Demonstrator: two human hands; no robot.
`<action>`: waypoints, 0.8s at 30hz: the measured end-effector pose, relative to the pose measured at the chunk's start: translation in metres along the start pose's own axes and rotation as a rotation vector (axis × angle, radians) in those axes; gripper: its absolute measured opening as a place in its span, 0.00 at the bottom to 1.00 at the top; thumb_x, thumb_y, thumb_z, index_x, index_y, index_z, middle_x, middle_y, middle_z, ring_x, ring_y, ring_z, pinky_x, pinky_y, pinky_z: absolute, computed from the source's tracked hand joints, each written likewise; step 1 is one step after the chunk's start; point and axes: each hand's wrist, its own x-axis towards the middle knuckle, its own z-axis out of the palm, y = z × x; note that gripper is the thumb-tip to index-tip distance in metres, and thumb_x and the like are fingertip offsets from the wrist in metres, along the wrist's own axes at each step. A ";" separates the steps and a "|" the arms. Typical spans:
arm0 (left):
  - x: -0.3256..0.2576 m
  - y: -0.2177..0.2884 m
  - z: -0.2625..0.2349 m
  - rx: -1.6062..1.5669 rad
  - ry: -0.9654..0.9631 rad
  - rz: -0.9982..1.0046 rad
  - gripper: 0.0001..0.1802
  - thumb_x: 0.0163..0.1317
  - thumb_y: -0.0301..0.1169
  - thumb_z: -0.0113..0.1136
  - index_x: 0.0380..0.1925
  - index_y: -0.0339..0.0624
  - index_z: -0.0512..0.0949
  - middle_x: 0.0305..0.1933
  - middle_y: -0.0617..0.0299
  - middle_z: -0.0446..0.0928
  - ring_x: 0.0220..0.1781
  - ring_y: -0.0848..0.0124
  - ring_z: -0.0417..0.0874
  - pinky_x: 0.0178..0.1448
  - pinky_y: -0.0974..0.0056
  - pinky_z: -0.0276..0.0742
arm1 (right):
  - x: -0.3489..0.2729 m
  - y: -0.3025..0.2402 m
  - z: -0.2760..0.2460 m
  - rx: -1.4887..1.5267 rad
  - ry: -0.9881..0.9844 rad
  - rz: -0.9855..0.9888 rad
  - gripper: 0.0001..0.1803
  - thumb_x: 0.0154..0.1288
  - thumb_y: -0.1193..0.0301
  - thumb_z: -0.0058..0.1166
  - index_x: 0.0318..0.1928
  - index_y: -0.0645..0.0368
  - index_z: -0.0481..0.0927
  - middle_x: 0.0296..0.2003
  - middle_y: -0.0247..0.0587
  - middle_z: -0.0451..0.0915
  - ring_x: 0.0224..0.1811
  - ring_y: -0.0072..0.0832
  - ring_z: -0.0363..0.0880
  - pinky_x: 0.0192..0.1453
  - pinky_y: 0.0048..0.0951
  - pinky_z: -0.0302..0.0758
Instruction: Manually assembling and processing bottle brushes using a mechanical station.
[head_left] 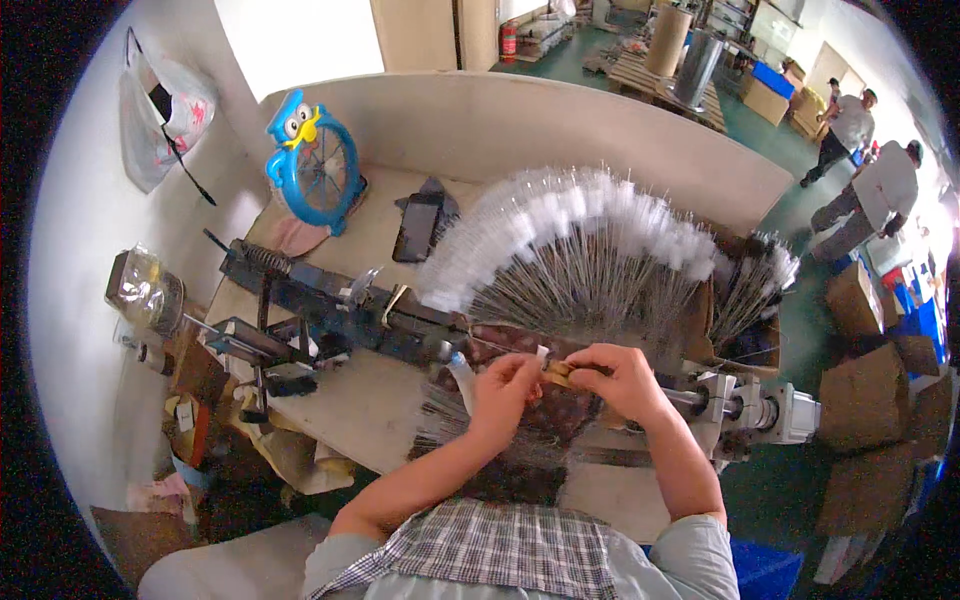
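Note:
My left hand (508,388) is closed in a pinch, with a small white bit (542,353) showing by its fingertips. What the left fingers grip is too small to make out. Close beside it, my right hand (622,380) pinches a small tan piece (556,374). Both hands are over a dark brown cloth (570,415) at the middle of the bench. Just beyond them spreads a large fan of thin wire brushes (590,250) with white bristle tips. More wire stems (435,420) lie left of my left hand.
A dark metal machine (400,318) runs along the bench's left; a shaft with a motor (797,415) sits at right. A phone (418,228) and a blue duck-shaped fan (318,170) stand behind. Brushes fill a cardboard box (735,355). Two people (880,190) are far right.

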 end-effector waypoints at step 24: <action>0.001 0.024 -0.027 -0.327 0.042 -0.181 0.27 0.69 0.52 0.33 0.42 0.39 0.71 0.37 0.58 0.77 0.41 0.69 0.78 0.47 0.65 0.70 | 0.054 -0.019 0.057 -0.294 0.068 -0.153 0.11 0.53 0.66 0.57 0.34 0.59 0.82 0.29 0.42 0.79 0.34 0.38 0.77 0.40 0.33 0.74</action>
